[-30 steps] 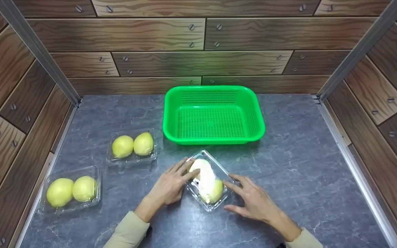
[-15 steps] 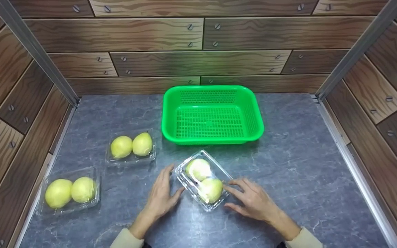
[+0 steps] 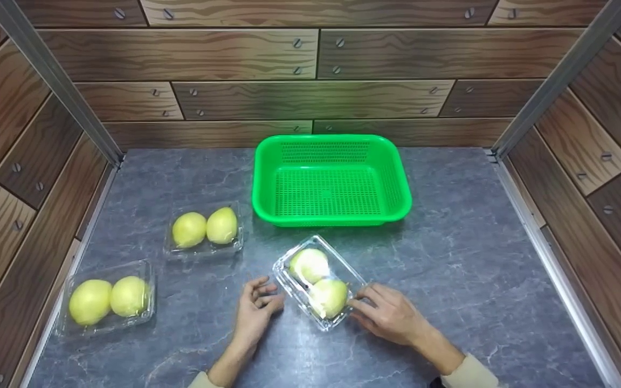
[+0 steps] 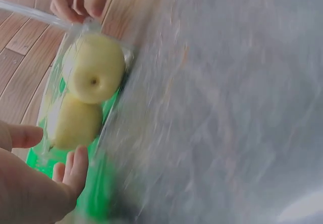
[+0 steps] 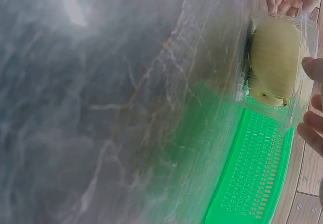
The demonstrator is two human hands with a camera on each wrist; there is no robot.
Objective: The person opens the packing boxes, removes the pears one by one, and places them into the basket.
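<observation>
In the head view, a clear plastic box [image 3: 299, 302] with two yellow-green pears [image 3: 329, 298] lies at an angle on the table, glare across its lid. My right hand [image 3: 391, 315] is at the box's right edge, its fingers curled and their tips gripping the rim. To the left of the box is my left hand [image 3: 256, 310], loosely curled around nothing, a little apart from the plastic. The left wrist view shows both pears [image 4: 96, 70] through the box and my right fingers at its far end. In the right wrist view, my right thumb and fingers [image 5: 312, 133] flank the box side.
A green perforated basket [image 3: 332, 220] stands behind the box, near the back wall. Two more lidded boxes sit on the left: one farther back with pears [image 3: 190, 229], one nearer with pears [image 3: 91, 302]. Wood-patterned walls [image 3: 181, 54] and metal rails [image 3: 558, 269] bound the grey table.
My left hand has let go of the box, drawn back to its left and curled loosely. My right fingers have curled in closer at the right edge. The box has stayed put.
</observation>
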